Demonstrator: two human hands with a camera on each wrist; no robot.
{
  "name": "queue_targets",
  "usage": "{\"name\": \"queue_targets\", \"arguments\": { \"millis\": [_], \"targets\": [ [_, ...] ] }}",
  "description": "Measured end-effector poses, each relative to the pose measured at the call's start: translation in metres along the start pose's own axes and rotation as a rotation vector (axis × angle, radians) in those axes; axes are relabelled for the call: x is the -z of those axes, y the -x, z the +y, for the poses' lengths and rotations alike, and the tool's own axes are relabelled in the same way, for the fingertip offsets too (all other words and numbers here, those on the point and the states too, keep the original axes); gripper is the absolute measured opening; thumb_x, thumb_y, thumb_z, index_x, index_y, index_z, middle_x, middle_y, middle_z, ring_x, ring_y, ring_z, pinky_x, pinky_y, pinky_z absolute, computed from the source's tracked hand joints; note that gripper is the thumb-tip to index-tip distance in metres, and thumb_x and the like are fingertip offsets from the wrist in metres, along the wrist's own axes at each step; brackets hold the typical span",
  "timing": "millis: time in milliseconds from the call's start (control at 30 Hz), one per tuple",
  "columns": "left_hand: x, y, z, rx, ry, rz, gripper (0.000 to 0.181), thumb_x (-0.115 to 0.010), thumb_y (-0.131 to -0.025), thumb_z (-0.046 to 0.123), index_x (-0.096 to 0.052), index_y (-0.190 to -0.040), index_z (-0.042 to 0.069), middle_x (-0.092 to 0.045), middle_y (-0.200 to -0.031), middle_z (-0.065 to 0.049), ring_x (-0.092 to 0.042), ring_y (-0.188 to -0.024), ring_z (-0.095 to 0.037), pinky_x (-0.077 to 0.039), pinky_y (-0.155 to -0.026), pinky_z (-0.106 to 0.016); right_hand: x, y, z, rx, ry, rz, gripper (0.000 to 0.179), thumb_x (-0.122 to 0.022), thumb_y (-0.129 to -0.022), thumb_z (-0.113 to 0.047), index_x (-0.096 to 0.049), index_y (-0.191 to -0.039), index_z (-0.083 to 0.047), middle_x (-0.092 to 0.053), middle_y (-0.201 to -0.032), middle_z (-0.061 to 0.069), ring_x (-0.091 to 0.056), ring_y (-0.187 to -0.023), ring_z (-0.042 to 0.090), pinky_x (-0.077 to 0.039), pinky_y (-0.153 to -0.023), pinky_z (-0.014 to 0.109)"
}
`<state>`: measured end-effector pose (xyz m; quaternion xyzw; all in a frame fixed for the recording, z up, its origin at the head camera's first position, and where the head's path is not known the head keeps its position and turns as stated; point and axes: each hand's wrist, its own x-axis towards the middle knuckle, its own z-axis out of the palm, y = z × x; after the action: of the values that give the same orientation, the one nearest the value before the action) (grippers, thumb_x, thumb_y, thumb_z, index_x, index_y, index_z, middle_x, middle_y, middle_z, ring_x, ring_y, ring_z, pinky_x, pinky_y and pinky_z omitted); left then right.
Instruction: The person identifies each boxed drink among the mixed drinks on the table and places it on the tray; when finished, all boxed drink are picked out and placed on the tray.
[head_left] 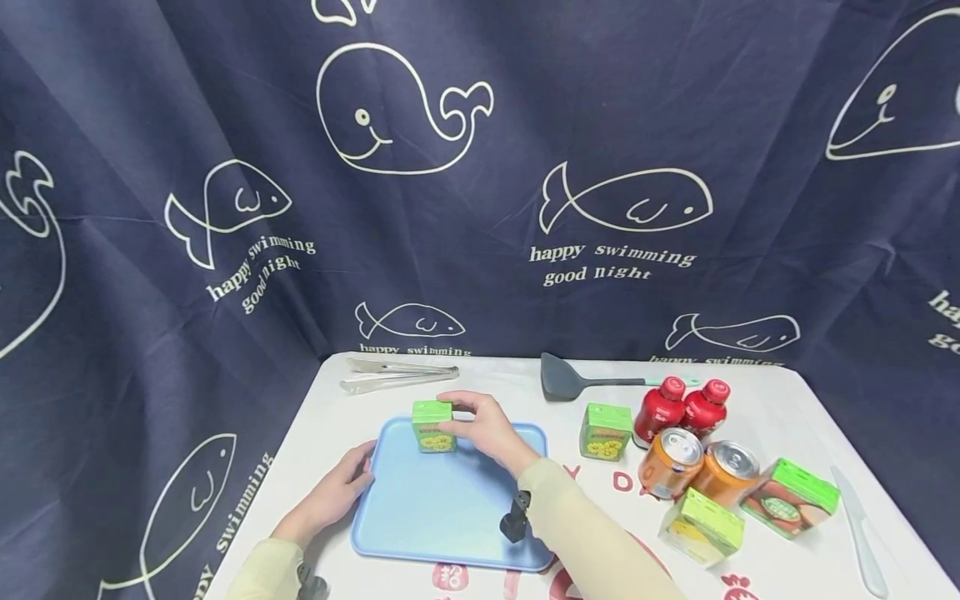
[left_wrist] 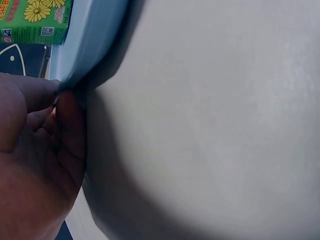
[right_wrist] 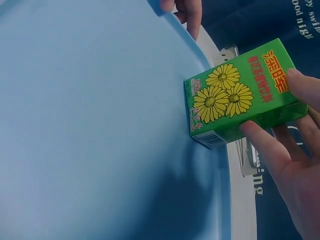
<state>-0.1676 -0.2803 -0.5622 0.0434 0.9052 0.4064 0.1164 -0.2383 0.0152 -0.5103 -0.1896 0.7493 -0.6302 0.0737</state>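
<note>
My right hand (head_left: 491, 429) grips a green drink carton (head_left: 433, 425) with yellow flowers printed on its front. In the right wrist view, thumb and fingers hold the upper end of the carton (right_wrist: 232, 95), and its lower end is close over the far rim of a light blue tray (right_wrist: 125, 100). My left hand (head_left: 337, 492) is at the left side of the tray (head_left: 442, 517). There the left wrist view has thumb and fingertip of the left hand (left_wrist: 40, 165) pinching the tray's rim (left_wrist: 95, 45).
Metal tongs (head_left: 390, 379) and a dark spatula (head_left: 562, 382) lie at the back. Right of the tray stand another green carton (head_left: 604, 433), two red bottles (head_left: 660, 414) and two orange cans (head_left: 670, 468). Nearer are a lime carton (head_left: 703, 529), a brown-green carton (head_left: 791, 500) and a knife (head_left: 866, 542).
</note>
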Motion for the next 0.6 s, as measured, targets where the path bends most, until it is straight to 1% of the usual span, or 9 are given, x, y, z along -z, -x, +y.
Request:
{"name": "queue_targets", "arguments": {
  "millis": [133,400,600],
  "targets": [
    [-0.0008,-0.0004,-0.0007,0.007,-0.001,0.002,0.058,-0.050,-0.109,0.015,-0.032,-0.162,0.002,-0.033,-0.164,-0.026,-0.028,-0.152,-0.046,-0.021,-0.123,-0.063,-0.0029,-0.0018,-0.0020,0.008,0.005,-0.002,0.044,-0.083,-0.090,-0.006,-0.070,-0.132,-0.002,-0.074,-0.124,0.012,-0.065,-0.123,0.036,-0.041,-0.114,0.063],
    [-0.0012,0.0002,-0.0009,0.013,-0.003,0.006,0.057,-0.051,-0.109,0.014,-0.032,-0.162,0.001,-0.033,-0.164,-0.025,-0.027,-0.152,-0.045,-0.020,-0.124,-0.062,-0.0008,-0.0018,-0.0031,-0.031,0.035,-0.040,0.042,-0.082,-0.092,-0.010,-0.070,-0.133,-0.008,-0.073,-0.127,0.007,-0.063,-0.128,0.033,-0.041,-0.116,0.060],
    [-0.0006,0.0007,-0.0001,0.011,-0.006,0.006,0.058,-0.050,-0.109,0.014,-0.032,-0.162,0.001,-0.033,-0.164,-0.026,-0.027,-0.152,-0.046,-0.021,-0.124,-0.062,0.0028,0.0014,-0.0061,-0.043,0.051,-0.077,0.044,-0.078,-0.097,-0.017,-0.067,-0.138,-0.009,-0.068,-0.136,0.004,-0.058,-0.134,0.032,-0.038,-0.119,0.059]
  ]
}}
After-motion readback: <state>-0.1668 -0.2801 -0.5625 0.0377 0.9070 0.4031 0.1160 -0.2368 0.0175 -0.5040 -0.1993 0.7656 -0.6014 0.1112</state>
